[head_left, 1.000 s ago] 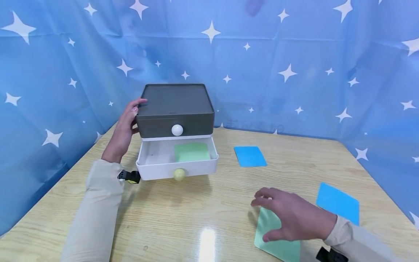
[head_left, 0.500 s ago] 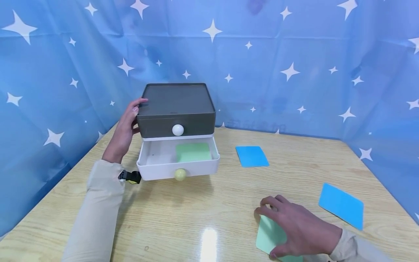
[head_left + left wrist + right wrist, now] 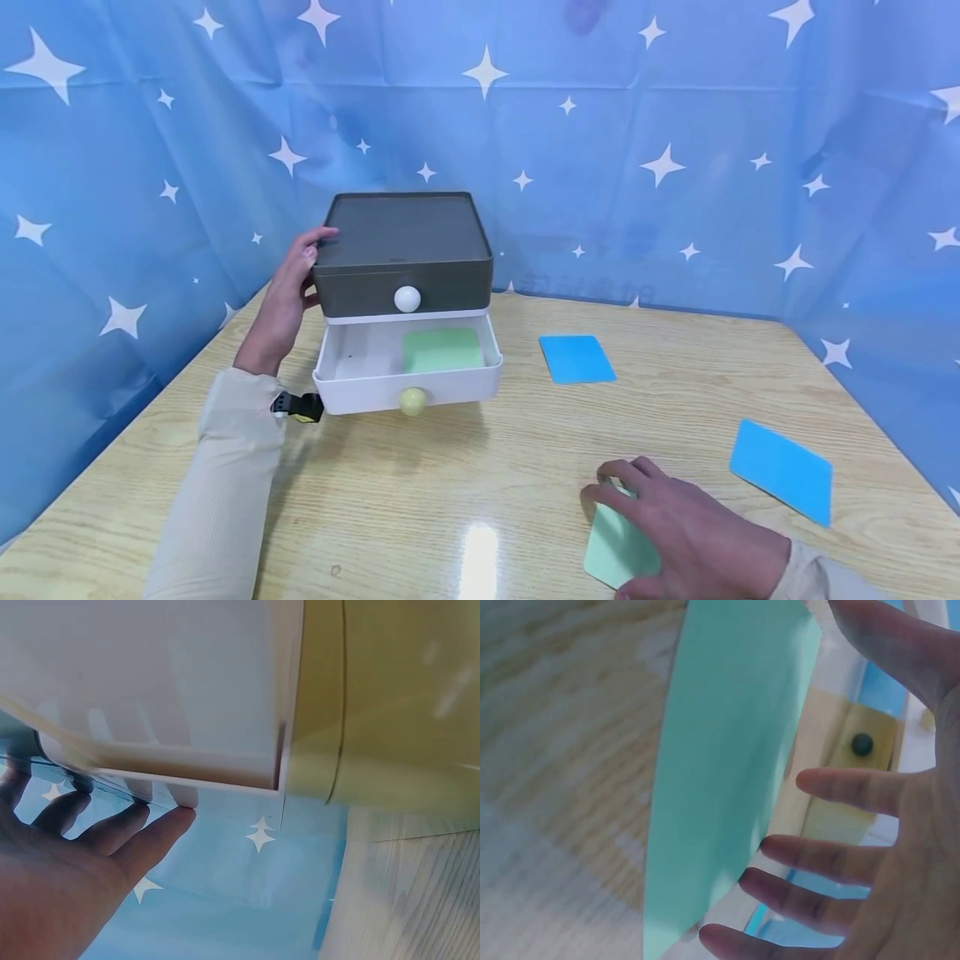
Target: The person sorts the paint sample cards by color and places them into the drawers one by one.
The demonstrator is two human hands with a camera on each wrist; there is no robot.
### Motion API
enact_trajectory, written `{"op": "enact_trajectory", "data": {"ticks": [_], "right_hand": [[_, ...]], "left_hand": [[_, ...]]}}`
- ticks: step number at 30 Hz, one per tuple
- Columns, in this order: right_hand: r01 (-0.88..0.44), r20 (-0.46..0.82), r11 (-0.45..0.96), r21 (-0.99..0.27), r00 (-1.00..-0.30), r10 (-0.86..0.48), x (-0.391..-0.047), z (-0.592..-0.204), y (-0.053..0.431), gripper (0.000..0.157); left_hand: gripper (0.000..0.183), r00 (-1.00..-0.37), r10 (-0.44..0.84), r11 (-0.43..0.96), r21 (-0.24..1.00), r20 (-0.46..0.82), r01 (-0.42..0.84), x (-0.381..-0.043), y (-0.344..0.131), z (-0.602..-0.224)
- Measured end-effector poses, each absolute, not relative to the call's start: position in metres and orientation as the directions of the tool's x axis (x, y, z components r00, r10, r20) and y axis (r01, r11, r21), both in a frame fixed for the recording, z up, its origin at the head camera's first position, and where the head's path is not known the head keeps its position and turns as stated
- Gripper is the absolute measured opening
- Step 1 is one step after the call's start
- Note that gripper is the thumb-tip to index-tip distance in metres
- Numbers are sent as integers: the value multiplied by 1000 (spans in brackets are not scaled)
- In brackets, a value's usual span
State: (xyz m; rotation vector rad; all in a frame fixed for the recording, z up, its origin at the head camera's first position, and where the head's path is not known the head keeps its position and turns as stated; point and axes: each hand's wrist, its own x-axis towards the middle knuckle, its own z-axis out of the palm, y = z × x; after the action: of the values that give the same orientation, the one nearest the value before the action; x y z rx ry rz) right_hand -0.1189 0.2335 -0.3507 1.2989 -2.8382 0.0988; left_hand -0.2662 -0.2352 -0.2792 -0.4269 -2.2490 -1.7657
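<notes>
A small chest with a dark grey body point(image 3: 408, 229) stands at the back left of the table, its white lower drawer point(image 3: 360, 395) pulled out. Inside that drawer lies a green card point(image 3: 442, 350). My left hand point(image 3: 277, 308) rests against the chest's left side, an index finger over the top edge; the left wrist view has its fingertips point(image 3: 184, 817) at the side wall. At the front right, my right hand point(image 3: 693, 537) spans another green card point(image 3: 618, 546) on the table. In the right wrist view its extended fingers lie at the card's point(image 3: 720, 772) edge, the thumb near a corner.
One blue card point(image 3: 577, 359) lies right of the drawer, and a second blue card point(image 3: 782, 472) lies farther right, beyond my right hand. A star-patterned blue curtain point(image 3: 570, 200) hangs behind the wooden table point(image 3: 420, 508) and along its sides.
My right hand has come down over the green card and shifted slightly toward the front, its fingers now at the card's edge. My left hand stays at the chest.
</notes>
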Motion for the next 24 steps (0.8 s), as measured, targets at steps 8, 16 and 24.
{"op": "enact_trajectory", "data": {"ticks": [8,16,24], "right_hand": [[-794,33,604,-62,-607,-794,-121,-352,234,78],[-782,-6,611,-120,-615,-789,-122,-349,235,73],[-791,39,611,-28,-612,-790,-122,-348,230,79]], "left_hand": [[53,-926,77,224,898,370,378,-265,-235,-278],[53,-927,82,222,900,366,375,-265,-236,-279],[53,-929,76,226,901,362,369,-265,-236,-278]]}}
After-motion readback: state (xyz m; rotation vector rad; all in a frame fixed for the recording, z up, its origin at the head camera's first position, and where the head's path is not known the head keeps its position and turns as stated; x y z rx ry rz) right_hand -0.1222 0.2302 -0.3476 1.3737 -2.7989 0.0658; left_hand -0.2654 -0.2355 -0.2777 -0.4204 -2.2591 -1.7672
